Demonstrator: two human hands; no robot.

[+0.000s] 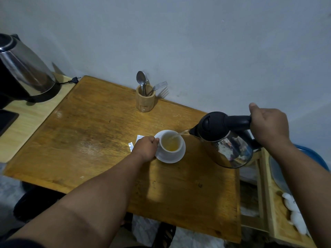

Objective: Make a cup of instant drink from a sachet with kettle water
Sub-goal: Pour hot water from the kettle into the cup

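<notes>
On the wooden table (93,140) we see plenty of bare room left and front of the cup; its back edge sits against the wall, right edge beside a pale wooden rack (268,194). Left side shelf (30,119) carries a second steel kettle (25,68) on its base, plug (74,80) lying at the table corner. Our right hand (266,126), fingers clenched round the black handle, tilts the pouring kettle (227,140) over the table's right edge; a thin stream runs from its spout into the white cup (171,143). Cup holds yellowish liquid, part full, and stands on a white saucer (170,159) mid-table. Our left hand (146,148) grips the cup at its left side, fingers curled; handle hidden. Wooden holder (145,101) near the back edge holds spoons (140,79) and a fork (160,85). Torn sachet pieces (133,143) lie just behind the left hand.
</notes>
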